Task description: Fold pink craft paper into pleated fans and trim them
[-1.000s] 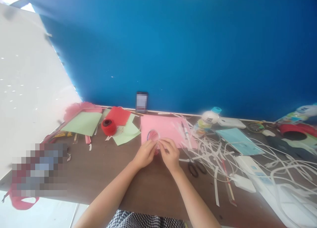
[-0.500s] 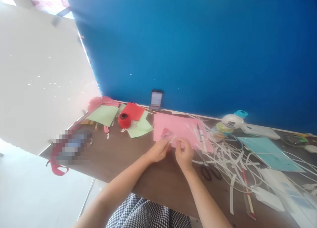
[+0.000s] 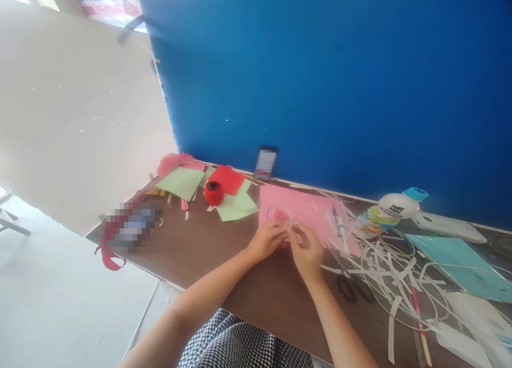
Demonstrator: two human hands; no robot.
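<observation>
My left hand [image 3: 267, 240] is closed, thumb and fingers together, on a thin see-through ring [image 3: 290, 213] that looks like a roll of clear tape. Pleated pink paper [image 3: 279, 214] shows within and behind the ring. My right hand [image 3: 308, 250] pinches close against the left fingertips; what is between its fingers is too small to make out. Both hands hover over the near edge of a flat pink sheet [image 3: 316, 210]. Some pink shows below the left fingers, mostly hidden.
Black-handled scissors [image 3: 348, 289] lie right of my right hand, beside tangled white strips [image 3: 394, 272]. A white bottle with a blue cap [image 3: 394, 210] leans behind them. Leftward are a red roll [image 3: 214, 193], green paper [image 3: 182, 181] and a pink paper fan [image 3: 176, 162]. A phone [image 3: 266, 162] leans on the blue wall.
The view has shifted, so the table sits further right in the picture. The ring has turned to show its round face, with pink pleats visible through it. Both hands remain close together.
</observation>
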